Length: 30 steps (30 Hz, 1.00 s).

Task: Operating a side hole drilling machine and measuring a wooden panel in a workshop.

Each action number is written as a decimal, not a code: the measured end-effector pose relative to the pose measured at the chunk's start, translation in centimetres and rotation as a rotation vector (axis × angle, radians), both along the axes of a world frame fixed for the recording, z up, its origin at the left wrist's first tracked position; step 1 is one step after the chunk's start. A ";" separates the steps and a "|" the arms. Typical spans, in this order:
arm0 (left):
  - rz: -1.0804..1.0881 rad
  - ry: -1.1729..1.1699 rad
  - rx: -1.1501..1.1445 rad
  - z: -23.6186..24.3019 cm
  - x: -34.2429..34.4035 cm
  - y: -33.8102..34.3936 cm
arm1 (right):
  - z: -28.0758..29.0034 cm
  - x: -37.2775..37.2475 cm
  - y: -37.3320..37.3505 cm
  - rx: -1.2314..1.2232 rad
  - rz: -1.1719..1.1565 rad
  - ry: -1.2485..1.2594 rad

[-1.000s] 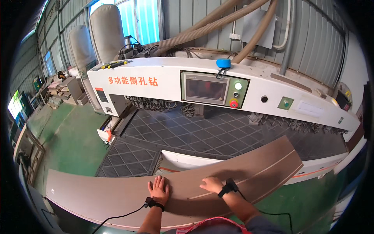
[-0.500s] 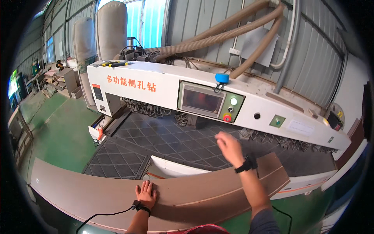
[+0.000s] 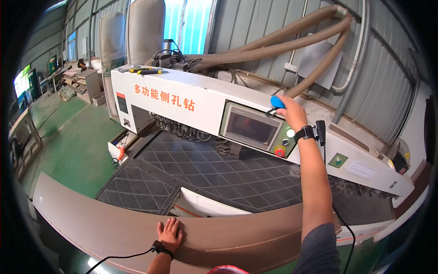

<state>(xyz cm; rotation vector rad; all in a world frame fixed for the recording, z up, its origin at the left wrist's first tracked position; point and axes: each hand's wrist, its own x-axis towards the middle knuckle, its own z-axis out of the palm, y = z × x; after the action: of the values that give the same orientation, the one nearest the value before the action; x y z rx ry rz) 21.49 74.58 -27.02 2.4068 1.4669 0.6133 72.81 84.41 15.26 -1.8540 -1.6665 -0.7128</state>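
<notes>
Two hands are working here: the right hand (image 3: 292, 111) is clasping a blue object (image 3: 276, 102), its fingers closing on it above the white machine (image 3: 205, 84), with a black strap (image 3: 271, 111) dangling below; whether the object is resting on the machine's top, I cannot tell. The left hand (image 3: 169, 236) is gripping nothing; it is lying palm down, fingers slightly apart, on a long brown board (image 3: 105, 223). Large red writing (image 3: 164, 97) is running across the machine's front, a red-and-black label (image 3: 122, 102) is sitting at its left end, and a white label (image 3: 360, 170) is showing print too small to read. A dark screen (image 3: 251, 128) is sitting below the blue object, with a red button (image 3: 279, 151) beside its lower right corner. The right forearm is crossing in front of the machine, hiding part of the black table (image 3: 182, 155) and the board. The board is covering the table's near side. Yellow-and-black tools (image 3: 150, 71) are lying on the machine's left top, while brown hoses (image 3: 273, 50) are arching behind it and tall pale bags (image 3: 146, 32) are standing at the back left.
</notes>
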 end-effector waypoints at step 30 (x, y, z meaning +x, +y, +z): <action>-0.030 0.045 -0.063 0.5 0.1 0.0 | -37.9 -17.5 -29.3 -0.144 -0.033 0.749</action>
<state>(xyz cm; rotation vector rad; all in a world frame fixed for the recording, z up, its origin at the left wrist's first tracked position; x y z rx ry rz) 21.57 74.58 -26.56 2.4044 1.4434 0.5011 55.27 55.14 -22.67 -1.9121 -1.2074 0.1131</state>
